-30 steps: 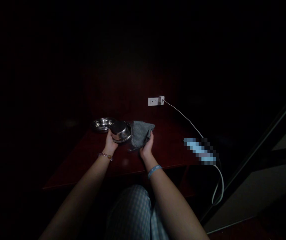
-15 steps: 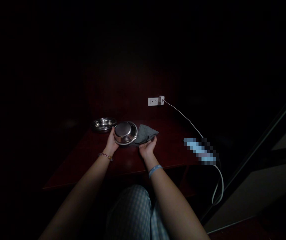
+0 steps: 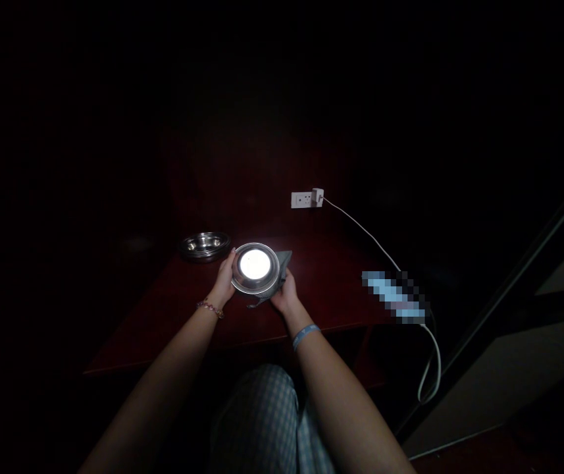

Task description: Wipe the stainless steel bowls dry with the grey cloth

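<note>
My left hand [image 3: 224, 282] grips the left rim of a small steel bowl [image 3: 255, 267], held up over the dark red table [image 3: 173, 309] with its base turned toward me and glaring with reflected light. My right hand [image 3: 284, 294] is closed on a grey cloth [image 3: 282, 263], which is tucked behind and under the bowl's right side so that only its corner shows. A second steel bowl [image 3: 203, 245] rests on the table just left of my left hand.
A white wall socket with a charger [image 3: 307, 198] sits behind the table. Its white cable [image 3: 360, 227] runs right and down to a blurred-out object [image 3: 394, 297] at the table's right edge. A dark frame rises at the far right. The surroundings are very dark.
The bowl has been turned so its base faces me and now glares. My right hand has drawn the cloth in behind and under the bowl, hiding most of it.
</note>
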Demonstrator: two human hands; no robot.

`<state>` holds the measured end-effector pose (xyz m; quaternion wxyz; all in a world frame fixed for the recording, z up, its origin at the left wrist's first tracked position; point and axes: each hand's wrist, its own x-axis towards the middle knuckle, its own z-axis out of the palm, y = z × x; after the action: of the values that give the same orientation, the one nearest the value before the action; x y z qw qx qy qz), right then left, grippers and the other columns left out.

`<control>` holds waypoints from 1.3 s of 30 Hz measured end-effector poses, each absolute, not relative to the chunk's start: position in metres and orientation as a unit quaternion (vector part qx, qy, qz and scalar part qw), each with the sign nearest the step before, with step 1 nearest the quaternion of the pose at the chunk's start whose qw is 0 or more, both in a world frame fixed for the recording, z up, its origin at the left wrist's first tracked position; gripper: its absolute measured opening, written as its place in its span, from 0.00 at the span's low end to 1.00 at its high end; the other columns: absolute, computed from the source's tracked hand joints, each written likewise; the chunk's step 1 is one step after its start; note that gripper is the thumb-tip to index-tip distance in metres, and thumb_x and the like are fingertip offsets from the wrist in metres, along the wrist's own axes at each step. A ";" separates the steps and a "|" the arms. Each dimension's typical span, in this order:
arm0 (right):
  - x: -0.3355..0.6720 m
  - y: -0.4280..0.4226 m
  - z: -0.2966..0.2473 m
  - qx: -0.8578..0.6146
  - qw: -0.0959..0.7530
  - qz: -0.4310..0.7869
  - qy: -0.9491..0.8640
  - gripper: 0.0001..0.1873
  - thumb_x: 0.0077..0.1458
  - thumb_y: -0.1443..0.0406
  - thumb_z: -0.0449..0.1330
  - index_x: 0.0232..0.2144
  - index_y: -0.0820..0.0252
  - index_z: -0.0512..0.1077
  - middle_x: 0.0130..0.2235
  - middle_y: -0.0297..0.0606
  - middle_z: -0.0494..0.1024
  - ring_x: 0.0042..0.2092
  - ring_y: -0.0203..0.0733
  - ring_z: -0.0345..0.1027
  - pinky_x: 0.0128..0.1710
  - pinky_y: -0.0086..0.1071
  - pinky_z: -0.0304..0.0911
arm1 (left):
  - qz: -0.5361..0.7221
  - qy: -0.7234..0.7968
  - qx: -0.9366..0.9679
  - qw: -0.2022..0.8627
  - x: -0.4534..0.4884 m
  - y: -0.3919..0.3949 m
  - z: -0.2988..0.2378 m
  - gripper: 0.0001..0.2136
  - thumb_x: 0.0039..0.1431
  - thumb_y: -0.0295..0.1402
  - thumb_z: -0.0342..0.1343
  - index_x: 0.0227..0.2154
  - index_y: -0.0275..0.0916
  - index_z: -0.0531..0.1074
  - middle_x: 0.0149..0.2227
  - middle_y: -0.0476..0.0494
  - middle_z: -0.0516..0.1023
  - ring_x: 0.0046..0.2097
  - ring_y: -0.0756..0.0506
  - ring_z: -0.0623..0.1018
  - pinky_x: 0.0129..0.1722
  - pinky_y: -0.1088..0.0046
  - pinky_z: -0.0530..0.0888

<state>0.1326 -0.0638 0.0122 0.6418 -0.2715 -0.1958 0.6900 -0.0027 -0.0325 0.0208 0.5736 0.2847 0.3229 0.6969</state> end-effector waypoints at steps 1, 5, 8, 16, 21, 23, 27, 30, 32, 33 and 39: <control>0.131 -0.064 0.012 -0.275 0.642 0.686 -0.205 0.25 0.74 0.58 0.47 0.38 0.58 0.82 0.30 0.37 0.86 0.41 0.47 0.83 0.54 0.43 0.80 | 0.696 0.325 0.288 0.572 -0.002 -0.033 0.021 0.07 0.69 0.35 0.61 0.38 0.38 0.80 0.36 0.43 0.87 0.43 0.43 0.87 0.50 0.67 0.83; 0.126 -0.062 0.007 -0.295 0.678 0.639 -0.214 0.24 0.75 0.52 0.51 0.41 0.59 0.82 0.35 0.38 0.89 0.45 0.44 0.84 0.55 0.38 0.79 | 0.688 0.335 0.299 0.570 -0.002 -0.033 0.022 0.08 0.66 0.38 0.64 0.38 0.37 0.80 0.36 0.42 0.87 0.44 0.41 0.87 0.52 0.65 0.83; 0.125 -0.062 0.004 -0.306 0.709 0.594 -0.225 0.19 0.73 0.53 0.58 0.41 0.59 0.82 0.39 0.39 0.90 0.44 0.42 0.85 0.51 0.33 0.78 | 0.683 0.338 0.303 0.572 -0.003 -0.033 0.021 0.10 0.64 0.40 0.67 0.38 0.37 0.80 0.36 0.42 0.88 0.44 0.40 0.87 0.52 0.65 0.83; 0.128 -0.064 0.005 -0.320 0.724 0.572 -0.216 0.20 0.73 0.55 0.59 0.37 0.62 0.83 0.35 0.40 0.89 0.36 0.40 0.83 0.44 0.30 0.78 | 0.660 0.336 0.287 0.608 -0.004 -0.032 0.018 0.06 0.67 0.34 0.63 0.40 0.37 0.82 0.35 0.42 0.89 0.42 0.41 0.88 0.51 0.68 0.82; 0.130 -0.052 -0.008 -0.295 0.738 0.582 -0.171 0.20 0.73 0.53 0.58 0.40 0.60 0.83 0.36 0.40 0.89 0.41 0.41 0.85 0.51 0.35 0.79 | 0.624 0.319 0.273 0.659 -0.002 -0.030 0.017 0.08 0.68 0.35 0.63 0.45 0.37 0.82 0.43 0.39 0.89 0.48 0.41 0.87 0.58 0.65 0.81; 0.133 -0.044 -0.014 -0.289 0.753 0.572 -0.150 0.22 0.74 0.51 0.55 0.42 0.57 0.83 0.39 0.38 0.90 0.45 0.41 0.86 0.55 0.37 0.79 | 0.598 0.298 0.284 0.687 0.000 -0.032 0.018 0.08 0.69 0.34 0.62 0.45 0.37 0.82 0.46 0.36 0.89 0.51 0.40 0.87 0.59 0.63 0.80; 0.144 -0.030 -0.024 -0.291 0.767 0.563 -0.100 0.29 0.77 0.50 0.44 0.44 0.56 0.82 0.41 0.37 0.90 0.48 0.37 0.85 0.61 0.37 0.75 | 0.531 0.295 0.340 0.718 0.001 -0.037 0.017 0.08 0.71 0.32 0.59 0.43 0.37 0.82 0.47 0.32 0.88 0.51 0.39 0.86 0.58 0.61 0.82; 0.151 -0.026 -0.029 -0.280 0.760 0.577 -0.104 0.29 0.77 0.49 0.44 0.42 0.55 0.82 0.41 0.37 0.89 0.47 0.38 0.84 0.62 0.41 0.74 | 0.506 0.297 0.377 0.717 0.001 -0.039 0.013 0.06 0.71 0.29 0.59 0.41 0.38 0.81 0.43 0.35 0.88 0.43 0.42 0.86 0.51 0.65 0.83; 0.152 -0.026 -0.029 -0.259 0.752 0.596 -0.113 0.28 0.76 0.48 0.48 0.40 0.54 0.82 0.40 0.37 0.89 0.48 0.40 0.84 0.61 0.44 0.75 | 0.507 0.301 0.383 0.711 0.000 -0.038 0.010 0.05 0.70 0.27 0.60 0.39 0.38 0.81 0.40 0.37 0.87 0.39 0.44 0.85 0.48 0.67 0.83; 0.151 -0.028 -0.028 -0.247 0.748 0.605 -0.112 0.27 0.76 0.48 0.49 0.38 0.54 0.82 0.40 0.37 0.89 0.48 0.41 0.84 0.61 0.45 0.75 | 0.512 0.305 0.382 0.707 -0.001 -0.037 0.009 0.05 0.69 0.27 0.61 0.38 0.37 0.81 0.39 0.37 0.87 0.39 0.44 0.85 0.47 0.67 0.83; 0.139 -0.040 -0.015 -0.246 0.740 0.618 -0.100 0.26 0.76 0.51 0.49 0.38 0.57 0.82 0.41 0.38 0.89 0.47 0.38 0.84 0.63 0.39 0.74 | 0.562 0.322 0.376 0.663 -0.005 -0.031 0.006 0.03 0.67 0.29 0.65 0.38 0.36 0.82 0.37 0.39 0.87 0.36 0.46 0.84 0.45 0.72 0.81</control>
<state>0.1394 -0.0400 -0.0147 0.7403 -0.2458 -0.1003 0.6177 -0.0051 -0.0308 0.0058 0.6629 0.3755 0.3221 0.5620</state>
